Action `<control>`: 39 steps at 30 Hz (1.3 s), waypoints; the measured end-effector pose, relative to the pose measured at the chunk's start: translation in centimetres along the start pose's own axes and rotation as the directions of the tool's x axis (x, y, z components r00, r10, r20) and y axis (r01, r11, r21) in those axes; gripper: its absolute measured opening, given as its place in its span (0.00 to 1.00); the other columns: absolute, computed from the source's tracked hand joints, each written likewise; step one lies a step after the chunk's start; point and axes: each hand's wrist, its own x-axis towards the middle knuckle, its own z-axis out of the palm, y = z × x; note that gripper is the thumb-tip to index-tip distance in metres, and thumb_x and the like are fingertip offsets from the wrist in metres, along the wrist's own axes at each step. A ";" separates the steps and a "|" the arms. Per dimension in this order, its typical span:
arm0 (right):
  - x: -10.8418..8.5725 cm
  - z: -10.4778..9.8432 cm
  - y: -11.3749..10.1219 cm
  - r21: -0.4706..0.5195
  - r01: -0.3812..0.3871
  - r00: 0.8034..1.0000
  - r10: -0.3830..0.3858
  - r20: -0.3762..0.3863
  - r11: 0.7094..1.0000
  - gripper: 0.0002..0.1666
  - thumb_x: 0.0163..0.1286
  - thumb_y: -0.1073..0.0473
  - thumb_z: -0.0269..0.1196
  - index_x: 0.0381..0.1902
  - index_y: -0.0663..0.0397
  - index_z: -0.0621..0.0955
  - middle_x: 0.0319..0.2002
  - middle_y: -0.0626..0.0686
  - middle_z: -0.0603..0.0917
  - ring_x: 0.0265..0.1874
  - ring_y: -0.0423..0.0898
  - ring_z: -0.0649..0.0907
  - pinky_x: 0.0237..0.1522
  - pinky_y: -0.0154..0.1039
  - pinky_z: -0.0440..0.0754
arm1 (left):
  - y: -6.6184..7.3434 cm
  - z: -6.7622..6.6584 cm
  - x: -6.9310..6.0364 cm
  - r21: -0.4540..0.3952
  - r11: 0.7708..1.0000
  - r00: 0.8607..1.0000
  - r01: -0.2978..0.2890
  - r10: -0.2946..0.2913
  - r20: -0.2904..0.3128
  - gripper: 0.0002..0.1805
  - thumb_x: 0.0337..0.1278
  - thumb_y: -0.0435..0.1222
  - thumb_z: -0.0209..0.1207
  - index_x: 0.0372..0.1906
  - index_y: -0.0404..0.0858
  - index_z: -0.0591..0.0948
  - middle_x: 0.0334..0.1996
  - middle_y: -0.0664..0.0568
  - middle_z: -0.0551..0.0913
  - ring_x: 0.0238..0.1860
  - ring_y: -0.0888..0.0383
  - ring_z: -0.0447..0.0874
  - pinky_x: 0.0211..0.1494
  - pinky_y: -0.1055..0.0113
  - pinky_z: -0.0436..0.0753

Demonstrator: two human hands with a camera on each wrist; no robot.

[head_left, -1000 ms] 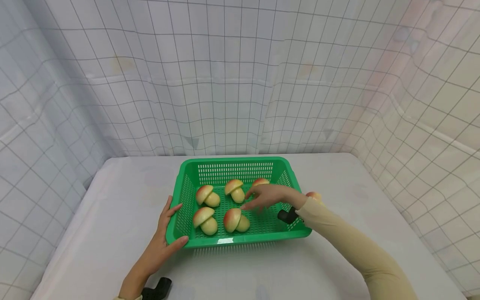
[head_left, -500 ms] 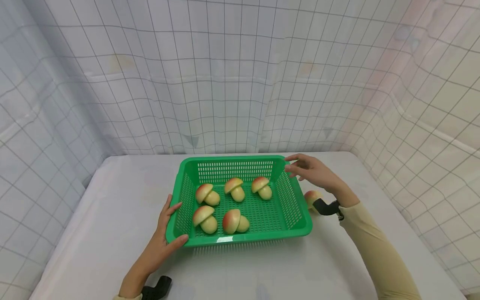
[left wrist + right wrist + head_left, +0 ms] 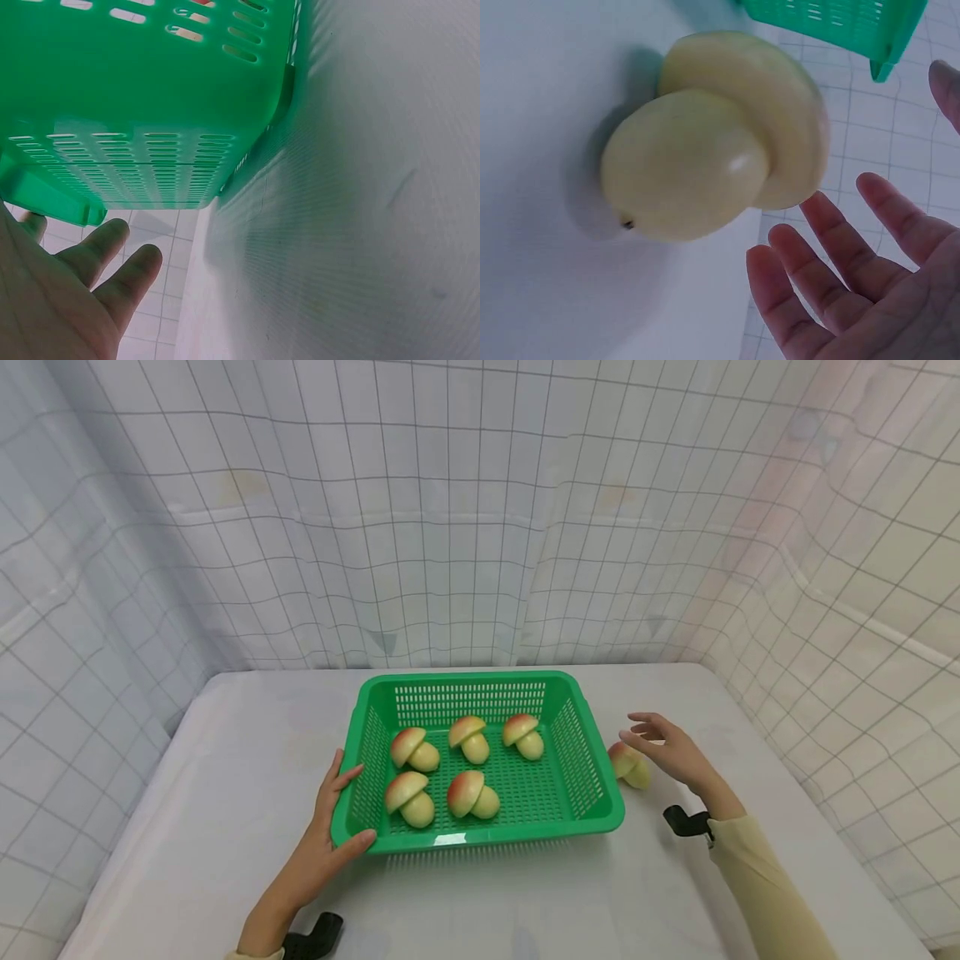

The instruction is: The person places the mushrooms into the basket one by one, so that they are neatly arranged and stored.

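A green plastic basket (image 3: 487, 837) holds several toy mushrooms, one of them a red-and-cream mushroom (image 3: 473, 795) near the front. My left hand (image 3: 318, 839) rests against the basket's left end, its fingers spread, with the thumb at the front left corner. In the left wrist view, fingers (image 3: 120, 289) extend beneath the rim. Right of the basket, another toy mushroom (image 3: 630, 767) lies on the table. My right hand (image 3: 673, 756) hovers above and beside it with fingers loosely bent and nothing held. The right wrist view shows this mushroom's pale stem (image 3: 686, 165) close to the fingertips (image 3: 810, 202).
White cloth covers the table (image 3: 225, 777). A white curtain (image 3: 465, 527) with a grid pattern hangs behind it and along both sides. Black wrist cameras sit on both wrists, including the right wrist camera (image 3: 684, 821).
My right hand has left the inside of the basket, passed over its right end and come down by the mushroom outside. The left hand stays put.
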 end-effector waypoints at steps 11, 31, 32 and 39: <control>-0.9 1.1 2.3 -0.010 -0.075 0.995 0.076 0.058 0.997 0.46 0.61 0.38 0.64 0.70 0.52 0.63 0.60 0.62 0.70 0.58 0.60 0.69 0.47 0.58 0.73 | -0.2 -0.1 0.0 0.009 1.000 1.000 0.002 -0.002 -0.003 0.43 0.57 0.32 0.59 0.74 0.50 0.52 0.74 0.62 0.28 0.72 0.50 0.26 0.57 0.30 0.49; -0.7 2.2 3.5 0.025 -0.070 0.997 0.069 0.035 0.997 0.41 0.59 0.42 0.67 0.66 0.53 0.68 0.44 0.59 0.78 0.42 0.53 0.76 0.39 0.44 0.74 | -0.2 0.0 0.1 -0.014 1.000 1.000 -0.006 0.006 0.005 0.43 0.57 0.30 0.59 0.74 0.47 0.51 0.74 0.63 0.28 0.72 0.50 0.25 0.58 0.31 0.48; -0.8 2.2 3.5 0.028 -0.071 0.997 0.070 0.032 0.997 0.40 0.59 0.42 0.67 0.65 0.52 0.69 0.43 0.58 0.78 0.41 0.52 0.76 0.38 0.43 0.74 | -0.2 -0.1 0.1 -0.013 1.000 1.000 -0.007 0.007 0.005 0.43 0.57 0.30 0.59 0.74 0.47 0.51 0.74 0.63 0.28 0.72 0.50 0.25 0.58 0.31 0.48; -0.9 2.3 3.6 0.025 -0.085 0.996 0.085 0.014 0.996 0.39 0.59 0.40 0.66 0.64 0.49 0.70 0.40 0.57 0.78 0.37 0.52 0.76 0.34 0.42 0.74 | -0.3 -0.1 0.0 -0.005 1.000 1.000 -0.013 0.013 0.001 0.43 0.56 0.30 0.59 0.74 0.47 0.52 0.74 0.63 0.28 0.72 0.51 0.25 0.57 0.30 0.48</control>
